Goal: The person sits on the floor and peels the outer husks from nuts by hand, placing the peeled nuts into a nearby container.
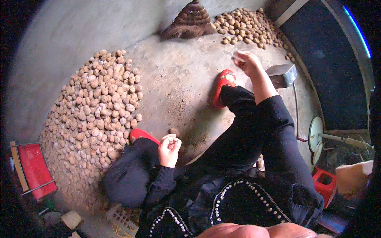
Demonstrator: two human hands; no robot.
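Observation:
My left hand (169,150) is above my bent left leg, its fingers curled; whether something small is inside cannot be seen. Just beyond its fingertips a single brown potato (174,131) appears to lie on the floor. To the left, a large heap of potatoes (98,110) slopes up against the wall. My right hand (247,63) reaches forward over the floor, blurred, with its fingers spread and no object visible in them. Beyond it, a smaller pile of potatoes (250,26) fills the far corner.
A brown broom head (190,20) leans at the wall. Right of my forearm are a metal box-shaped thing (282,76) on a thin rod and a round pale disc (315,136). A red plastic stool (325,184) stands lower right, a red folding seat (35,171) at left. Loose soil (181,104) dots the floor.

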